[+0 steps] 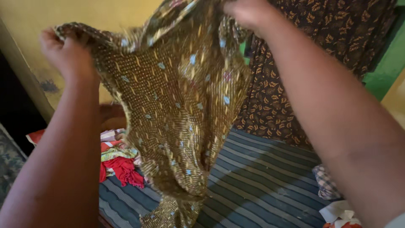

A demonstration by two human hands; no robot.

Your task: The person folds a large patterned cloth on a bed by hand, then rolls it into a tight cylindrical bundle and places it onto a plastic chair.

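Observation:
I hold up a brown patterned garment with small yellow and pale blue marks. My left hand grips its upper left edge in a closed fist. My right hand clutches the cloth at the top, near the frame's upper edge. The garment hangs between my raised arms, and its lower end reaches down to the striped bed cover.
A pile of red and mixed-colour clothes lies on the bed at the left. A dark brown leaf-print cloth hangs behind at the right. A checked cloth and white fabric sit at the lower right. A yellow wall stands behind.

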